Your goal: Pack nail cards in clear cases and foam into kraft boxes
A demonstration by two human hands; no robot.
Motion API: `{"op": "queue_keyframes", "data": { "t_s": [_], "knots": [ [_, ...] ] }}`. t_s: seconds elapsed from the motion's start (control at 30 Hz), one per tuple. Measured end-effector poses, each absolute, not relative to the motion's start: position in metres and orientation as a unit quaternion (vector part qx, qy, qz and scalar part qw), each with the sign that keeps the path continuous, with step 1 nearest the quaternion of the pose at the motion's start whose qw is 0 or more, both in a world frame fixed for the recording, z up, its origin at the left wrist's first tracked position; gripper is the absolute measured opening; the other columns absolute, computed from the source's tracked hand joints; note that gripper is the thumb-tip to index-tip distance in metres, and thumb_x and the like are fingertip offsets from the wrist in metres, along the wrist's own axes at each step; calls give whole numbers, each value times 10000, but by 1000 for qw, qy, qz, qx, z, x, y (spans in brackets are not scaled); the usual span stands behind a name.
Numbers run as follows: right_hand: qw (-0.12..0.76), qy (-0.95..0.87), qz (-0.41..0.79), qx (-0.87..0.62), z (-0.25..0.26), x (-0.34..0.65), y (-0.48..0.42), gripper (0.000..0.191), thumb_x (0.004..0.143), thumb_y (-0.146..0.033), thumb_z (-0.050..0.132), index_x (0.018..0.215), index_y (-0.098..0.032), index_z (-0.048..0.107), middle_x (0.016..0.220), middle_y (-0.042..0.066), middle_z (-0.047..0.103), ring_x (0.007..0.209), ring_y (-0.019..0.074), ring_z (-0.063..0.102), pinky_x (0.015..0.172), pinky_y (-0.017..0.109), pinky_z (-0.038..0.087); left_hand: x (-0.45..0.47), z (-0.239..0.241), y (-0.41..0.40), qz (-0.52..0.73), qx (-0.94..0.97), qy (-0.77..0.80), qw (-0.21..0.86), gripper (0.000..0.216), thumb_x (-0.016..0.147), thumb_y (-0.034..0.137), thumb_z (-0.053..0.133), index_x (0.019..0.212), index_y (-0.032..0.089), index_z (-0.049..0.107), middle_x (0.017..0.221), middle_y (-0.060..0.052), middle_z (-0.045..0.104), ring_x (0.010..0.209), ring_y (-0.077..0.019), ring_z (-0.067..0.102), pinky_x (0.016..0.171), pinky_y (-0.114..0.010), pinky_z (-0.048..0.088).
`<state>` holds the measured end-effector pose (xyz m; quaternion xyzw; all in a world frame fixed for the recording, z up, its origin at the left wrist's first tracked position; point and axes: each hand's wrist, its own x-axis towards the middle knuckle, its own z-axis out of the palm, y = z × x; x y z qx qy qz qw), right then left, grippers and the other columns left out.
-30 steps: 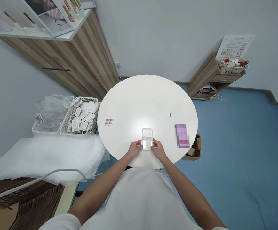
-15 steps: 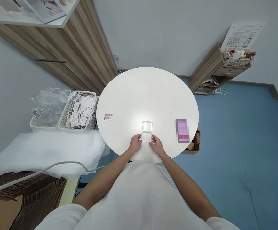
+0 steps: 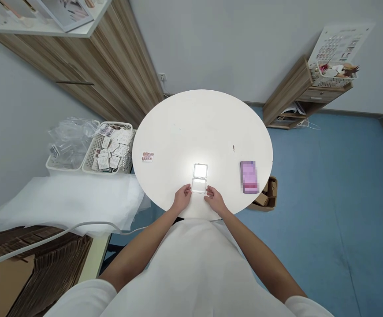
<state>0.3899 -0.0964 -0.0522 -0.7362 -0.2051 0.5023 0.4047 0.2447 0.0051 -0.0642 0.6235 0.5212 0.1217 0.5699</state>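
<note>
A clear plastic case (image 3: 199, 185) lies unfolded on the white table in front of me, its lid laid back on the far side. My left hand (image 3: 182, 198) rests just left of the case, fingers loosely bent and holding nothing. On the other side, my right hand (image 3: 215, 200) is open, with its fingers apart beside the case's right edge. Both hands appear slightly separated from the case. Further left sits a small card with rows of reddish nail-like pieces (image 3: 147, 157).
The round white table (image 3: 204, 119) carries a blurred purple pack (image 3: 250, 177) on the right. A white basket of cards (image 3: 108, 149) and a bin of clear plastic bags (image 3: 70, 145) stand left. A cardboard box (image 3: 266, 198) is below the right edge.
Both hands have let go of the case's sides; the left has drawn away to the left. The case stays unfolded on the table. The whole view has shifted slightly.
</note>
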Motion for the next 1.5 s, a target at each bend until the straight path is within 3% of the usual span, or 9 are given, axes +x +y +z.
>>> {"op": "queue_keyframes", "data": {
  "t_s": [0.53, 0.83, 1.13, 1.3, 1.5],
  "knots": [
    [393, -250, 502, -729, -54, 394, -105, 578, 678, -262, 513, 1237, -237, 368, 1182, 67, 469, 1022, 175, 490, 846, 329, 431, 237, -60, -9, 140, 594, 566, 554, 416, 750, 179, 525, 1163, 169, 484, 1104, -100, 560, 945, -158, 546, 845, -320, 438],
    [270, -428, 331, -797, -24, 384, -69, 548, 729, -300, 492, 1254, -232, 354, 1282, 89, 302, 1207, 279, 258, 967, 462, 295, 170, -44, 76, 151, 663, 584, 443, 370, 746, 240, 529, 1111, 183, 520, 1086, -84, 555, 949, -179, 534, 766, -306, 459],
    [213, -464, 399, -761, -20, 310, 34, 491, 758, -302, 469, 1237, -258, 374, 1220, 66, 412, 1150, 236, 362, 923, 403, 354, 111, -46, 184, 108, 739, 537, 391, 411, 739, 245, 531, 1137, 156, 487, 1111, -88, 521, 880, -176, 541, 759, -301, 447],
    [218, -484, 403, -745, -30, 283, 98, 479, 744, -258, 491, 1212, -221, 400, 1186, 65, 459, 1105, 210, 415, 934, 378, 349, 110, -46, 226, 51, 762, 523, 378, 538, 722, 247, 558, 1226, 158, 392, 1094, -86, 519, 813, -157, 540, 767, -300, 432],
    [243, -434, 398, -771, -47, 267, 159, 532, 716, -206, 537, 1219, -205, 367, 1082, 54, 506, 939, 160, 501, 823, 308, 421, 121, -45, 262, -10, 780, 497, 380, 751, 677, 229, 610, 1322, 155, 233, 1004, -77, 536, 810, -167, 533, 751, -293, 414]
  ]
}}
